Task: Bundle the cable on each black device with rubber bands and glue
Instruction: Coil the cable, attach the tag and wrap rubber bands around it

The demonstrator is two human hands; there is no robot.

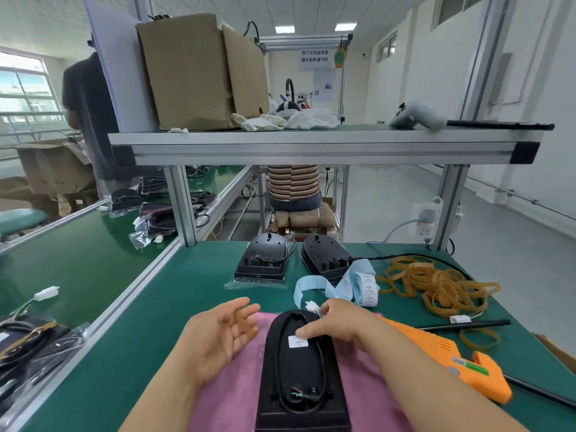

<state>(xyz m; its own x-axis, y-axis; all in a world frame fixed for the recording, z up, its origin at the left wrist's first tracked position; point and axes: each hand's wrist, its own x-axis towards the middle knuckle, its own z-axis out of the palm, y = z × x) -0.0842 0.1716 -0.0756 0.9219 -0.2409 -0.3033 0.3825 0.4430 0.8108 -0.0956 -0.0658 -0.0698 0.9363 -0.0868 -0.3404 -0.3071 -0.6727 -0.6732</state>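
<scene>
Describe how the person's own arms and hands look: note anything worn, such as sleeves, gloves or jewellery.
The left hand and right hand are bare: no gloves, no rings showing. The left forearm and right forearm are bare too, with no sleeve, watch or bracelet in view down to the picture's lower edge.

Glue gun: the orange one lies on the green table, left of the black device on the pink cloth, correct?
No: the head view shows the orange glue gun on the green table right of the black device on the pink cloth.
</scene>
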